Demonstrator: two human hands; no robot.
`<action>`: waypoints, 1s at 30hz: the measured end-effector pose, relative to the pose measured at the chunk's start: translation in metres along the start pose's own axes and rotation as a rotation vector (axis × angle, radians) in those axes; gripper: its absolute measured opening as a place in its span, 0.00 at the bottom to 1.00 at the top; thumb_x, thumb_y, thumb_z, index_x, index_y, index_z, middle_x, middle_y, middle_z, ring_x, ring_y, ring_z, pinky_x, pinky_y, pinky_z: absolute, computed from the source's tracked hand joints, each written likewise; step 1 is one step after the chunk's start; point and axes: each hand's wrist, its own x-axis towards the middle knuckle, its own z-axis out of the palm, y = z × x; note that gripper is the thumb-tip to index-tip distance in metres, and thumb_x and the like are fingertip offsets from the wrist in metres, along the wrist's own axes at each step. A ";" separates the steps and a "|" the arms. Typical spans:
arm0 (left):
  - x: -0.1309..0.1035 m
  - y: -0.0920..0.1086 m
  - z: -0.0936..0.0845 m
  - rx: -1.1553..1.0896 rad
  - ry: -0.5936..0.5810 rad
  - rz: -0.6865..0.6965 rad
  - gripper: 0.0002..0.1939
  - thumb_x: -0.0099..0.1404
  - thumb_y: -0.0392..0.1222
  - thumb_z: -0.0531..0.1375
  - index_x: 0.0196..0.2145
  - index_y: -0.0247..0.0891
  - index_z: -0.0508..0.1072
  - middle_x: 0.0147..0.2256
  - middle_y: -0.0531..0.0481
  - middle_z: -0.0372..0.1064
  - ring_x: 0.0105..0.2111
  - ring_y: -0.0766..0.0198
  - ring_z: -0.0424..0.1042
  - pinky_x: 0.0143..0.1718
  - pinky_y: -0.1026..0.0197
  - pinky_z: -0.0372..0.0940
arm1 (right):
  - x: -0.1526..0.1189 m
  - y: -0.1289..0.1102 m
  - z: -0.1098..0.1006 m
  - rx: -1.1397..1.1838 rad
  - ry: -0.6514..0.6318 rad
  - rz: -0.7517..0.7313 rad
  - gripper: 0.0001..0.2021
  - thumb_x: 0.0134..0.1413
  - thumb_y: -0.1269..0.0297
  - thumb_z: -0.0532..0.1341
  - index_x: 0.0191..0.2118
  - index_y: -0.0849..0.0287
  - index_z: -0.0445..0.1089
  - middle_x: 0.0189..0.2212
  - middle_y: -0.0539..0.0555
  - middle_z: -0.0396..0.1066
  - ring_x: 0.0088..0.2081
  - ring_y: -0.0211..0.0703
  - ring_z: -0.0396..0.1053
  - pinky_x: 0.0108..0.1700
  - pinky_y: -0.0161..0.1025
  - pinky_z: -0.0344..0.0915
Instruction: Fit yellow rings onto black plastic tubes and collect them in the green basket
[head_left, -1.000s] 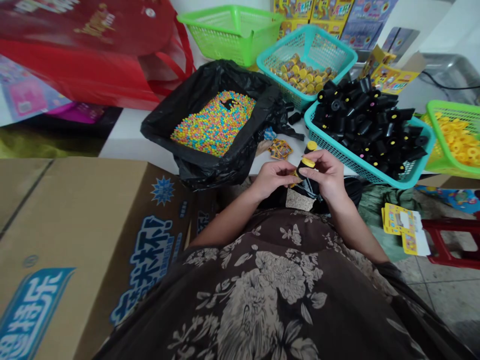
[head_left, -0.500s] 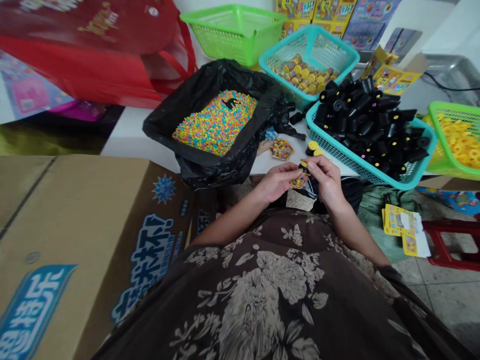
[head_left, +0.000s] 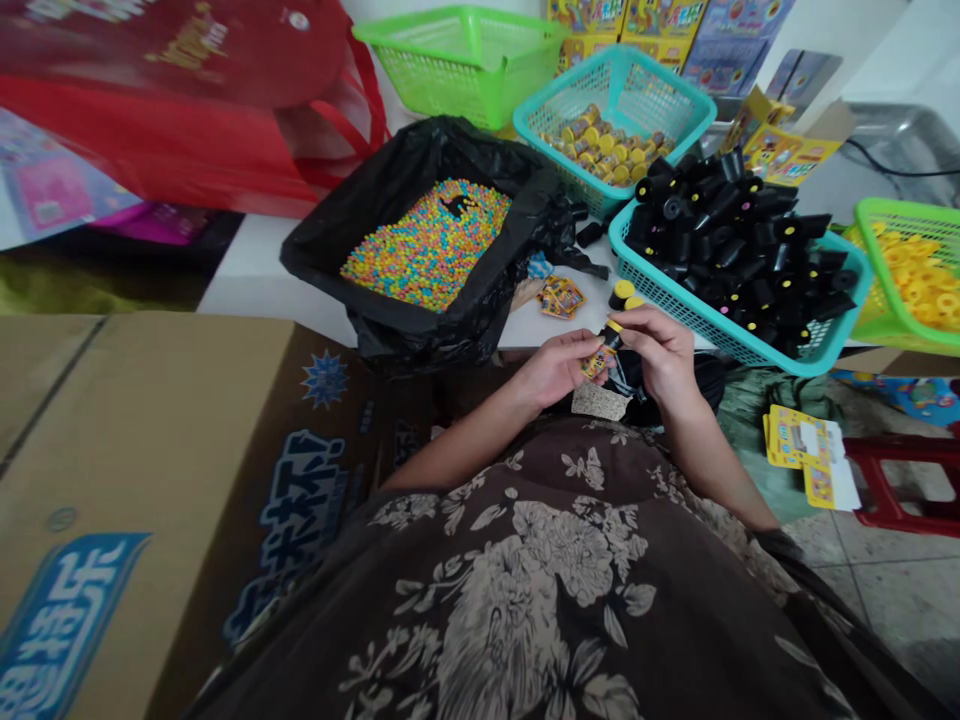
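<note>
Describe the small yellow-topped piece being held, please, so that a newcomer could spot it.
Find the turquoise basket heaped with black pieces. Nearer the wearer are the left hand and right hand. The yellow-topped piece is between their fingers, while its similar neighbours sit unheld beyond them.

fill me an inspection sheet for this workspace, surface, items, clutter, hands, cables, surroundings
Surface: white table, partly bare at its near edge.
Job's things: small yellow-topped black piece and colourful packet between the hands; loose black pieces heaped in a teal basket.
Clutter: more colourful packets on the table; red bag beyond the cardboard box.
Hands: left hand grips the piece; right hand has its fingers at it, grip partly hidden.
Cables: black cable, upper right.
Surroundings: tiled floor, lower right.
</note>
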 end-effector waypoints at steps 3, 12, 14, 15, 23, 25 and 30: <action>-0.001 0.003 0.002 -0.024 0.021 -0.015 0.17 0.54 0.47 0.76 0.34 0.37 0.76 0.31 0.49 0.77 0.30 0.63 0.76 0.34 0.60 0.72 | -0.003 -0.005 0.002 -0.079 -0.079 -0.030 0.14 0.58 0.47 0.69 0.44 0.47 0.83 0.39 0.52 0.78 0.41 0.48 0.75 0.42 0.46 0.73; -0.001 0.003 -0.001 -0.013 0.036 -0.015 0.11 0.63 0.48 0.71 0.35 0.40 0.77 0.32 0.51 0.75 0.32 0.64 0.75 0.38 0.59 0.73 | -0.006 -0.002 0.008 -0.138 -0.088 -0.053 0.19 0.54 0.42 0.72 0.45 0.48 0.83 0.37 0.52 0.78 0.40 0.48 0.75 0.41 0.46 0.73; -0.001 0.002 -0.001 -0.002 0.020 -0.022 0.12 0.61 0.48 0.73 0.34 0.39 0.77 0.31 0.51 0.74 0.30 0.65 0.74 0.37 0.59 0.73 | -0.005 -0.001 0.006 -0.136 -0.091 -0.085 0.17 0.53 0.43 0.74 0.42 0.48 0.83 0.36 0.52 0.79 0.39 0.48 0.75 0.43 0.47 0.73; -0.001 0.001 -0.001 0.000 0.013 -0.024 0.13 0.61 0.48 0.73 0.34 0.38 0.77 0.31 0.51 0.74 0.30 0.65 0.74 0.37 0.59 0.73 | -0.004 -0.002 0.005 -0.139 -0.094 -0.103 0.17 0.52 0.43 0.74 0.41 0.48 0.83 0.35 0.52 0.79 0.39 0.48 0.75 0.44 0.49 0.73; 0.001 0.004 0.000 0.010 0.039 -0.038 0.14 0.63 0.51 0.72 0.35 0.39 0.75 0.31 0.51 0.76 0.29 0.65 0.75 0.35 0.59 0.72 | -0.007 -0.006 0.003 -0.195 -0.036 -0.134 0.17 0.54 0.44 0.72 0.43 0.48 0.81 0.38 0.52 0.79 0.41 0.49 0.74 0.46 0.49 0.72; 0.001 0.006 0.000 0.029 0.058 0.012 0.14 0.60 0.47 0.74 0.32 0.39 0.74 0.32 0.53 0.75 0.30 0.67 0.74 0.35 0.60 0.71 | -0.008 -0.007 0.003 -0.274 -0.044 -0.159 0.16 0.56 0.47 0.72 0.46 0.48 0.81 0.38 0.53 0.78 0.40 0.49 0.72 0.43 0.48 0.72; 0.002 0.010 0.001 0.002 0.118 0.001 0.10 0.63 0.43 0.72 0.35 0.38 0.76 0.33 0.52 0.77 0.30 0.68 0.74 0.32 0.63 0.69 | -0.010 -0.004 0.004 -0.415 -0.019 -0.309 0.13 0.59 0.53 0.71 0.46 0.51 0.79 0.33 0.51 0.74 0.35 0.46 0.70 0.39 0.46 0.71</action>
